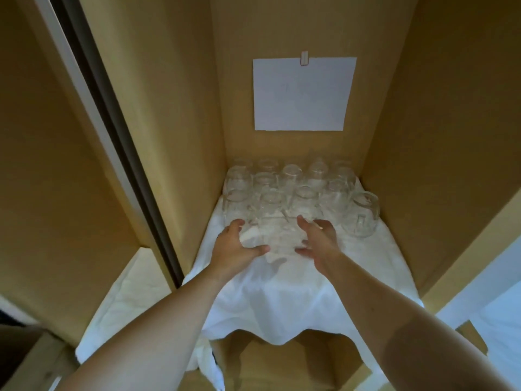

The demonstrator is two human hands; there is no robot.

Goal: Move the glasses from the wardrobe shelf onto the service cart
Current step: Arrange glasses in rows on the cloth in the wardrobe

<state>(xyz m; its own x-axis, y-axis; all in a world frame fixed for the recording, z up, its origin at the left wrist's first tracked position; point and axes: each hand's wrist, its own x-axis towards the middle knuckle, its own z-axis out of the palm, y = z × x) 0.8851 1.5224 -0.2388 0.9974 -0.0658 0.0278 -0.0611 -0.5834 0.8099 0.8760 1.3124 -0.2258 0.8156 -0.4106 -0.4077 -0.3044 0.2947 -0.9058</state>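
Wardrobe shelf (282,311), tan wood, covered by a white cloth (270,300) that hangs over its front edge.

Glasses (293,187): clear, stemless, rounded, standing mouth down in rough rows on the cloth at the rear of the compartment, packed close and mostly touching. One glass (361,218) stands at the right end of the front row, slightly apart from the others and near the right wall.

Front glass (277,235): the nearest of the group, standing in front of the rows and lying directly between the two hands.

Left hand (235,245): reaches in from the lower left, fingers spread and curved round the left side of the front glass, thumb low against the cloth. Whether it truly touches the glass cannot be told through the clear material.

Right hand (320,241): reaches in from the lower right, fingers loosely spread, cupped towards the right side of the same glass; contact cannot be told either. The hands are apart, one on each side of the glass.

Paper sheet (303,94): white, pinned by a small pale clip (304,57) to the back wall above the glasses. Faint marks at its centre, too pale to read.

Sliding door rail (112,128): dark strip with pale edging, to the left of the compartment.
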